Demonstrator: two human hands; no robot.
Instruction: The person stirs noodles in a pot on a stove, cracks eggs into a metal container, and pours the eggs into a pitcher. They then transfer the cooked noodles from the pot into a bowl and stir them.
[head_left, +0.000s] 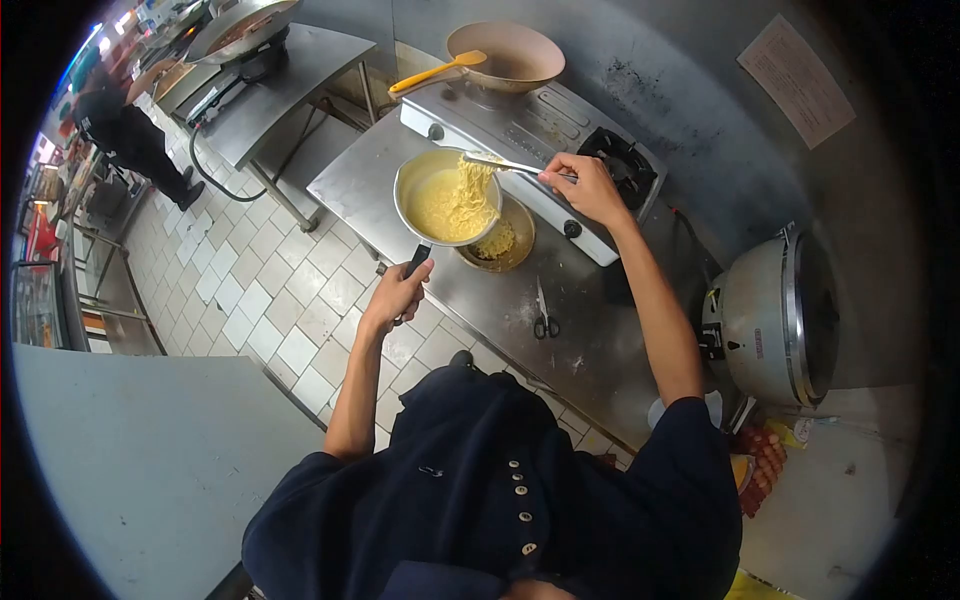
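My left hand (398,292) is closed around the black handle of a saucepan (405,190), which is held tilted over a round bowl (522,232). Yellow noodles (470,205) lie in the pan and hang at its right rim. In my right hand (583,187) is a metal utensil (505,164), either a fork or tongs; its far end is in the noodles. Some noodles or yellow bits show in the bowl below. Black-handled scissors (545,322) lie on the steel table (590,365), nearer to me than the bowl.
Behind the pan stands a gas stove (575,225) bearing a wide pan (530,50) with a yellow spatula (435,74). A large cooker (765,315) is at the right. Another table (310,65) with a wok (235,35) stands back left. A person (120,125) is at the far left.
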